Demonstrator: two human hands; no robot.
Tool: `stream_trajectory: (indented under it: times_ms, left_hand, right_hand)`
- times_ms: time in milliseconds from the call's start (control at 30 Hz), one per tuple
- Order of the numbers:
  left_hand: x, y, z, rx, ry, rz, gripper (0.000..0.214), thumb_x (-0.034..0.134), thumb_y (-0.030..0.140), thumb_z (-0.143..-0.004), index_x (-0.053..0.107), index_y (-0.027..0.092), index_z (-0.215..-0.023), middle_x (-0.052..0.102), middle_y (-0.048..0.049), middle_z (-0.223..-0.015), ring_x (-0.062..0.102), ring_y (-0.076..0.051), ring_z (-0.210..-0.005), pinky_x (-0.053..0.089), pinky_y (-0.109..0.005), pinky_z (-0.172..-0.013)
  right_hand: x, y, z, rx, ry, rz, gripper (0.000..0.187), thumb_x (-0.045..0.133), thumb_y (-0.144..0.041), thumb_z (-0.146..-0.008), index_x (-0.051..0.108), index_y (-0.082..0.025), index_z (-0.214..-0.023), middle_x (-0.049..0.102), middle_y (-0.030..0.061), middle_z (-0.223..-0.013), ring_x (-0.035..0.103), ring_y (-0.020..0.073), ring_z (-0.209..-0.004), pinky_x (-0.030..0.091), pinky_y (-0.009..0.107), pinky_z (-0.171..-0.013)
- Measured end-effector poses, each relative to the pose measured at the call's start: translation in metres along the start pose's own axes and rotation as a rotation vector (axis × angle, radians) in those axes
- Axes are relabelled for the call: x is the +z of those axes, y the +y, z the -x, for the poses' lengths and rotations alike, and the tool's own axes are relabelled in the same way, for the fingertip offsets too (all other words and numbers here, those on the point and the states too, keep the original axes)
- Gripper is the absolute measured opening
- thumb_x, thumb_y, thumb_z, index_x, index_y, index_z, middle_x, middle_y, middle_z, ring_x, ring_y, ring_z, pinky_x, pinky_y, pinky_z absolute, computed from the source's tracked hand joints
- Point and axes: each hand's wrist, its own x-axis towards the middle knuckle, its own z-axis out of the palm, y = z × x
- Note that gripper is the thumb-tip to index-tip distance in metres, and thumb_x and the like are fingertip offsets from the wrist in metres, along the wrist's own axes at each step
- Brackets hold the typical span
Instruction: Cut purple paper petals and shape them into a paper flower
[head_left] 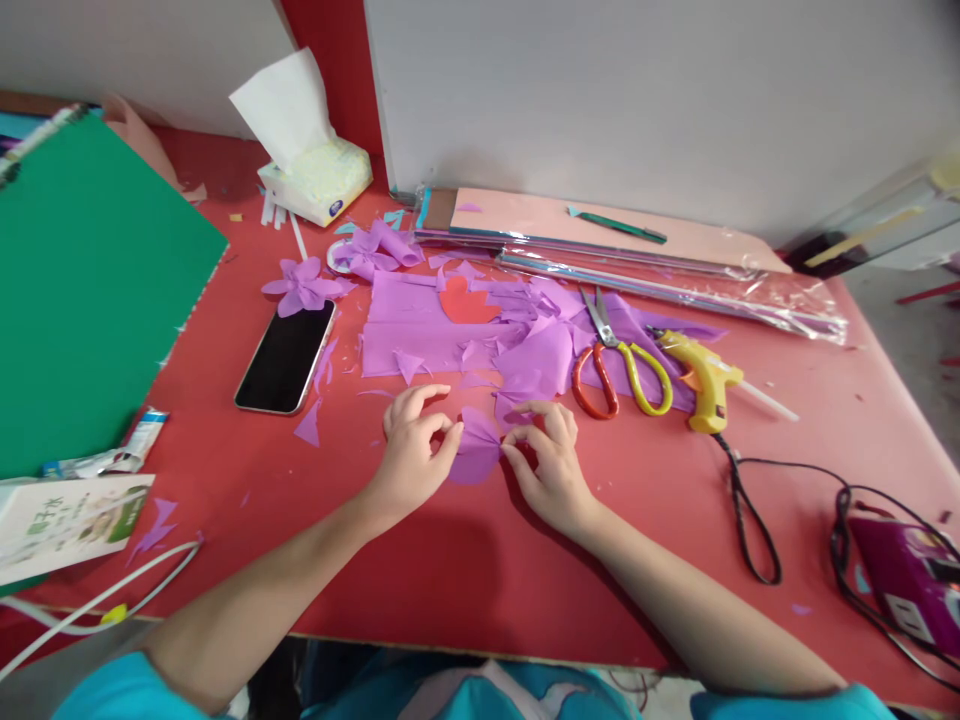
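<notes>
Between my two hands, just above the red tabletop, is a thin purple paper petal piece (475, 462) with a crease running across it. My left hand (416, 450) pinches its left edge between thumb and finger. On the right side, the thumb and forefinger of my right hand (549, 462) close on the gathered end of the same piece. Behind the hands lie purple paper sheets and scraps (420, 320), with a red paper cutout (466, 300) on top. A finished-looking purple paper flower (301, 287) rests by the far end of a phone (286, 358).
Scissors (616, 360) with red and yellow handles lie right of the scraps, beside a yellow glue gun (701, 378) with a black cord. Wrapped paper (675, 275) lines the back. A tissue pack (319, 180), green board (90, 290) and purple box (911, 580) stand around.
</notes>
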Motion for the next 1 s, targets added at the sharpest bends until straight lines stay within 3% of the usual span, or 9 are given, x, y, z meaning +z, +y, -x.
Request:
stream_trajectory:
  times_ms: [233,300,467,1000]
  left_hand:
    - [-0.0010,-0.0015,0.0038,0.048,0.053,-0.195,0.024,0.056,0.022,-0.074,0.048,0.016,-0.053,0.053,-0.0076,-0.113,0.044,-0.027,-0.110,0.027,-0.052,-0.092]
    - [0.0000,0.0001,0.0052,0.126,0.063,-0.195,0.018,0.057,0.023,-0.075,0.052,0.017,-0.059,0.052,-0.0085,-0.114,0.043,-0.027,-0.112,0.028,-0.051,-0.093]
    - [0.0047,0.0025,0.0088,0.347,-0.059,-0.166,0.006,0.058,0.023,-0.076,0.062,0.020,-0.073,0.051,-0.0071,-0.120,0.037,-0.028,-0.117,0.027,-0.050,-0.095]
    - [0.0060,0.0033,0.0049,0.275,-0.075,-0.167,0.011,0.057,0.022,-0.078,0.066,0.022,-0.072,0.055,-0.0060,-0.115,0.039,-0.028,-0.114,0.028,-0.052,-0.093]
  right_hand:
    - [0.0009,-0.0011,-0.0003,-0.019,-0.076,0.057,0.008,0.052,-0.016,-0.078,0.056,-0.019,-0.072,0.049,0.0076,-0.107,0.041,0.0256,-0.103,0.026,0.051,-0.095]
    - [0.0009,-0.0018,0.0001,-0.016,-0.092,0.072,0.008,0.053,-0.016,-0.078,0.057,-0.019,-0.072,0.050,0.0075,-0.108,0.040,0.0260,-0.103,0.024,0.053,-0.096]
    - [0.0008,-0.0028,0.0001,-0.010,-0.117,0.084,0.007,0.053,-0.017,-0.078,0.058,-0.020,-0.073,0.051,0.0073,-0.109,0.041,0.0261,-0.104,0.020,0.054,-0.098]
    - [0.0009,-0.0034,-0.0001,-0.002,-0.135,0.090,0.008,0.053,-0.017,-0.078,0.058,-0.020,-0.074,0.052,0.0072,-0.108,0.040,0.0258,-0.104,0.020,0.054,-0.099]
